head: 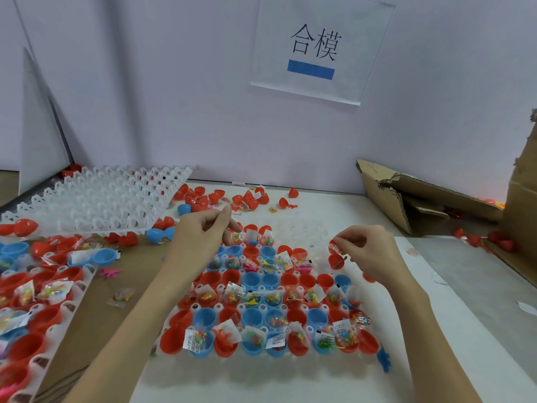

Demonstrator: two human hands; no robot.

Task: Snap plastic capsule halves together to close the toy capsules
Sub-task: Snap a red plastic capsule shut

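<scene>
Sign (315, 48) at upper centre reads "合模" above a blue bar.
Right hand (369, 251) pinches a red capsule (334, 248) at centre right over the tray (261, 308); left hand (200, 232), fingers loosely curled, holds nothing.

A white sheet (321, 50) on the back wall (145, 82) reads 合模, with a blue bar just below the characters; print on the small toy packets (341, 331) is too small to read
</scene>
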